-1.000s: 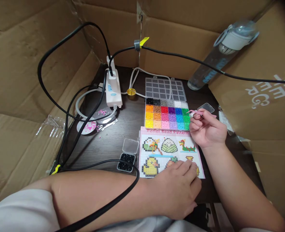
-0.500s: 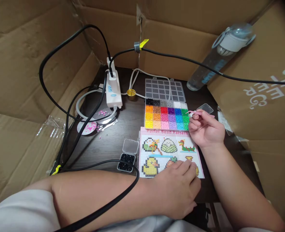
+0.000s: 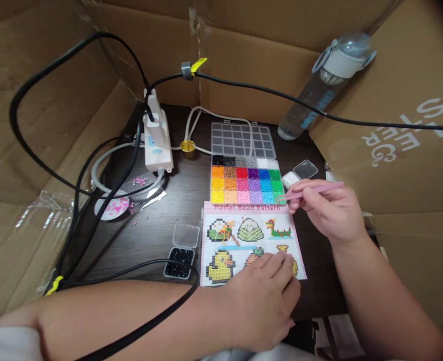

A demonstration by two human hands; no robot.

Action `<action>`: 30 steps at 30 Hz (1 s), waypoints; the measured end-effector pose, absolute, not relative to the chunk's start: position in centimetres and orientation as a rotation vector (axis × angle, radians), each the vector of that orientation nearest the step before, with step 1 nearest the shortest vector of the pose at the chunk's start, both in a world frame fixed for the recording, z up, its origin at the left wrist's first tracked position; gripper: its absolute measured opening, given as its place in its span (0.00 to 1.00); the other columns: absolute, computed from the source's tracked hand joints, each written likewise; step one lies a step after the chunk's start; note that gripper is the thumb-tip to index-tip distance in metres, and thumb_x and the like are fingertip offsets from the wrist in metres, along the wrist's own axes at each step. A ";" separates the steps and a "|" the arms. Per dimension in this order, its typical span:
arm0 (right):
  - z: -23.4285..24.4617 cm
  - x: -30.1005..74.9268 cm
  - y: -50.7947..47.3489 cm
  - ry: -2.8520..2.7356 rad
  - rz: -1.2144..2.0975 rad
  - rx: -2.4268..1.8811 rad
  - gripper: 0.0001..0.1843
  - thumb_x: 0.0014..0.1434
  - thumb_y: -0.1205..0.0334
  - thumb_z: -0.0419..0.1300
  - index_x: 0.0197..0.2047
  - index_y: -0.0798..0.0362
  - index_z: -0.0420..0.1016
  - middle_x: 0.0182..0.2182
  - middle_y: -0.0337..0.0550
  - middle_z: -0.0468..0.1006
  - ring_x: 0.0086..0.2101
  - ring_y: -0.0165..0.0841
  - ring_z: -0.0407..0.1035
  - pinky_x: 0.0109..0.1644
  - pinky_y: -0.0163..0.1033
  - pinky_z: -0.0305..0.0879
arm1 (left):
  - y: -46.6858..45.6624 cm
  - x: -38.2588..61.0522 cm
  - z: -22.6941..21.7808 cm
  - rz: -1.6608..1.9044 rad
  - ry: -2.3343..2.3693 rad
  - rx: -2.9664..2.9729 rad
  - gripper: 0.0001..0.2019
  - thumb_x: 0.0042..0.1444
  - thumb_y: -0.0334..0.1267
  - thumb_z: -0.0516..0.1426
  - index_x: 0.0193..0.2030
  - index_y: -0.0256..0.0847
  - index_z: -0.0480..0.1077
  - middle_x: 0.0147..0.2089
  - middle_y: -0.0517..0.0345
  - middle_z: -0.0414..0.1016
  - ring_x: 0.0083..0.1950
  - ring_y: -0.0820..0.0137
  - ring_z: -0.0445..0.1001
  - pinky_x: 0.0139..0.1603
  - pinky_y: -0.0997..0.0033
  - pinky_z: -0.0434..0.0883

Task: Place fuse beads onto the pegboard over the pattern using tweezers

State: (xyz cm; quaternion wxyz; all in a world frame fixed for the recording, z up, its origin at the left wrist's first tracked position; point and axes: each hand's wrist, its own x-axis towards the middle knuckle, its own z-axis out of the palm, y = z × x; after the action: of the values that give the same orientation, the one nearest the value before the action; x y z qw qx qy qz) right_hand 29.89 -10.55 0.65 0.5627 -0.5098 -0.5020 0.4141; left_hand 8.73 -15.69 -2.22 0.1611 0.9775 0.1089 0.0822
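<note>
Though small, probably tweezers (image 3: 327, 188) in fingers (image 3: 316, 202)

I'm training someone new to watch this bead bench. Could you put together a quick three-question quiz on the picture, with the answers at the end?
1. Open question: What does the right hand hold?
2. True or false: The small box of black beads has its lid shut.
3. Fill in the blank: The left hand lies over the lower part of the printed ____.

Key
1. A pair of pink tweezers.
2. False: the lid of the small box of black beads is open.
3. Pattern sheet.
</note>
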 end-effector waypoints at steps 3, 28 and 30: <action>-0.6 30.9 -12.1 -1.285 0.867 -1.303 0.08 0.56 0.59 0.67 0.28 0.52 0.82 0.30 0.47 0.81 0.36 0.40 0.76 0.40 0.45 0.75 | -15.6 8.8 -2.3 0.213 0.314 2.782 0.27 0.63 0.53 0.47 0.59 0.33 0.65 0.68 0.38 0.57 0.68 0.50 0.57 0.60 0.51 0.63; -2.9 31.5 -12.0 -1.224 1.060 -1.368 0.05 0.55 0.62 0.68 0.30 0.52 0.84 0.29 0.44 0.81 0.16 0.22 0.61 0.18 0.32 0.57 | -15.4 9.0 -2.1 0.146 0.315 2.780 0.27 0.64 0.52 0.47 0.61 0.36 0.64 0.70 0.41 0.56 0.69 0.52 0.55 0.63 0.53 0.61; -3.0 31.5 -12.2 -1.207 1.054 -1.371 0.04 0.54 0.62 0.69 0.30 0.52 0.84 0.30 0.45 0.82 0.16 0.22 0.61 0.18 0.32 0.57 | -15.4 9.0 -1.7 0.123 0.316 2.778 0.26 0.63 0.53 0.48 0.60 0.37 0.65 0.69 0.41 0.57 0.68 0.52 0.56 0.61 0.53 0.62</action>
State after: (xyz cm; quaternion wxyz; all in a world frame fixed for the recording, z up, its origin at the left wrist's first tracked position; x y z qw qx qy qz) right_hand 31.47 -12.25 -3.02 0.4935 -0.5654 -0.4978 0.4347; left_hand 8.97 -15.37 -1.73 0.1707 0.9781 0.1113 0.0434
